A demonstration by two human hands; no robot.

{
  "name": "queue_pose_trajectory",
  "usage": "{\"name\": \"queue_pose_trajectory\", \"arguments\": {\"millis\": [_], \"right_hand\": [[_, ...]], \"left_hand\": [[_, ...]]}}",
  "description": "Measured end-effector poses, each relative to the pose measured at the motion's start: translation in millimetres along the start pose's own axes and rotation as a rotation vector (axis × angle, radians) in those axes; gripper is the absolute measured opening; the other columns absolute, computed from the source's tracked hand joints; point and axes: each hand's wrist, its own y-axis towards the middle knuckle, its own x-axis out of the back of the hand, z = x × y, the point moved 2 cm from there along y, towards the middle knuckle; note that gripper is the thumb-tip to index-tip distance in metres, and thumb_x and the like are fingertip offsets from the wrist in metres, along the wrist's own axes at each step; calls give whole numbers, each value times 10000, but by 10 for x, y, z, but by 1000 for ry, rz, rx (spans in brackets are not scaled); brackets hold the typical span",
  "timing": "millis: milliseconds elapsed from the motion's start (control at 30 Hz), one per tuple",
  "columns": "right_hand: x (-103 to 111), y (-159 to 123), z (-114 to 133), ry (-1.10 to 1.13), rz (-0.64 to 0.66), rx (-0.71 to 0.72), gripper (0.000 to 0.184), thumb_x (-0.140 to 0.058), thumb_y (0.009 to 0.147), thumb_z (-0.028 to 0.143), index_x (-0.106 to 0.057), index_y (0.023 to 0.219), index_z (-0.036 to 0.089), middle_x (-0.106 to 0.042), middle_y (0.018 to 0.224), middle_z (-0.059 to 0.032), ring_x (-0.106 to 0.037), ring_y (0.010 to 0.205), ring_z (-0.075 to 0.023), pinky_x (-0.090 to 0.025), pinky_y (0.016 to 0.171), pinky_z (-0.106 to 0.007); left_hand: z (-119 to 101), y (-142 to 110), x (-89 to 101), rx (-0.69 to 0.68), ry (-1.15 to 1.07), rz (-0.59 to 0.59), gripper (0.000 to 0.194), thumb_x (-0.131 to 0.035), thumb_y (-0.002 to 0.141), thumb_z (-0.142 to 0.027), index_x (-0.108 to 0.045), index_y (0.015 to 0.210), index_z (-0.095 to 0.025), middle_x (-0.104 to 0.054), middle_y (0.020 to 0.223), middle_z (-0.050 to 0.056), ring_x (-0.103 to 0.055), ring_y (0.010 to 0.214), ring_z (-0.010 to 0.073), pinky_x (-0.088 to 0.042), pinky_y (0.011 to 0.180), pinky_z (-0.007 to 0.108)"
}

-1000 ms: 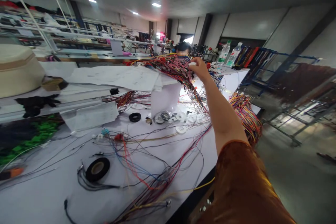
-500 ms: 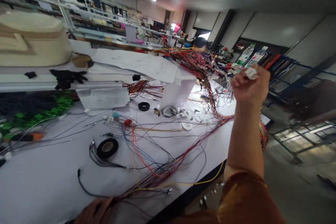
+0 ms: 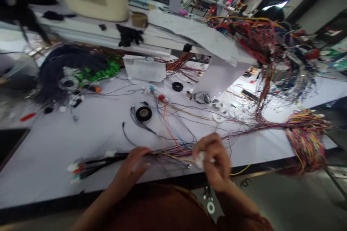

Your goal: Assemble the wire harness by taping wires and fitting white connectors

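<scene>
My left hand (image 3: pixel 133 166) lies over the near side of a wire bundle (image 3: pixel 159 151), its fingers stretched out and the thumb apart. Black sleeved branches (image 3: pixel 104 160) run left from this hand and end in white, orange and teal connectors (image 3: pixel 77 169). My right hand (image 3: pixel 217 160) is closed around a small white connector (image 3: pixel 200 159), slightly blurred, just above the bundle near the front edge. Behind the hands lies a roll of black tape (image 3: pixel 143 114). A red connector (image 3: pixel 161 97) with orange-red wires sits farther back.
A thick pile of coloured wires (image 3: pixel 307 130) hangs over the table's right end. More wires are heaped on the shelf (image 3: pixel 257 39). At the left lie dark cables with green connectors (image 3: pixel 108 69) and an orange-handled tool (image 3: pixel 94 88). A second black roll (image 3: pixel 177 86) lies farther back.
My right hand has come down from the upper right to the bundle, still holding the white connector. My left hand has come into view on the wires. The view has swung right and downward.
</scene>
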Motion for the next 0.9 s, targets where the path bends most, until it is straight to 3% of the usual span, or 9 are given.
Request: {"name": "queue_pose_trajectory", "arguments": {"millis": [100, 167, 233, 367, 533, 667, 767, 833, 900], "right_hand": [[-682, -86, -50, 106, 198, 159, 81, -549, 818, 204, -531, 792, 279, -619, 848, -45, -611, 822, -219, -511, 756, -404], [-1002, -169, -93, 123, 403, 108, 103, -546, 794, 164, -552, 819, 264, -629, 820, -12, -591, 759, -178, -492, 723, -338], [-1134, -248, -138, 149, 511, 6, 82, -545, 817, 181, -583, 832, 252, -631, 795, 3, -577, 728, -155, -472, 698, -296], [-1008, -368, -272, 228, 563, -270, 62, -558, 854, 271, -613, 860, 244, -615, 752, 9, -537, 638, -132, -415, 606, -261], [-713, -515, -470, 308, 565, -465, 118, -570, 866, 350, -596, 810, 249, -539, 649, 18, -440, 529, -125, -326, 513, -262], [-577, -602, -558, 380, 551, -521, 122, -607, 862, 368, -598, 824, 253, -503, 635, 18, -434, 530, -126, -338, 519, -277], [-544, -625, -631, 387, 467, -603, 234, -622, 847, 350, -615, 1076, 302, -495, 642, 33, -437, 517, -126, -335, 484, -259], [-574, -630, -686, 290, 510, -606, 357, -611, 855, 365, -603, 1208, 311, -528, 647, 28, -478, 531, -141, -374, 487, -267], [-627, -631, -736, 152, 593, -558, 333, -594, 869, 383, -647, 1183, 287, -558, 638, 15, -518, 547, -158, -428, 514, -289]], "left_hand": [[-494, 79, 23, 135, -466, 238, 403, -495, 929, -472, -678, 1182, -217, -709, 1170, 94, -653, 1102, 253, -519, 978, 397], [-655, 120, 16, 194, -668, 250, 420, -443, 953, -511, -711, 1010, -192, -728, 1060, 94, -673, 1005, 233, -530, 933, 378], [-660, 121, 14, 207, -753, 203, 445, -430, 964, -520, -693, 871, -173, -726, 983, 91, -666, 937, 207, -524, 901, 346], [-366, 28, 202, 176, -799, -84, 471, -438, 975, -512, -647, 757, -150, -693, 814, 75, -636, 843, 170, -495, 854, 298], [89, -149, 737, 264, -853, -572, 462, -497, 959, -463, -588, 640, -141, -606, 627, 39, -546, 578, 102, -419, 555, 211], [244, -303, 1005, 265, -926, -684, 453, -515, 965, -431, -557, 619, -141, -549, 562, 11, -491, 495, 72, -371, 474, 179], [293, -413, 1116, 303, -956, -821, 474, -491, 980, -438, -539, 610, -145, -543, 545, 5, -471, 457, 62, -348, 429, 165], [312, -454, 1157, 316, -980, -801, 463, -476, 988, -438, -562, 645, -140, -580, 580, 20, -486, 458, 64, -361, 424, 167], [341, -476, 1194, 312, -1024, -765, 463, -453, 998, -445, -581, 679, -134, -601, 608, 31, -488, 449, 64, -365, 415, 171]]}}
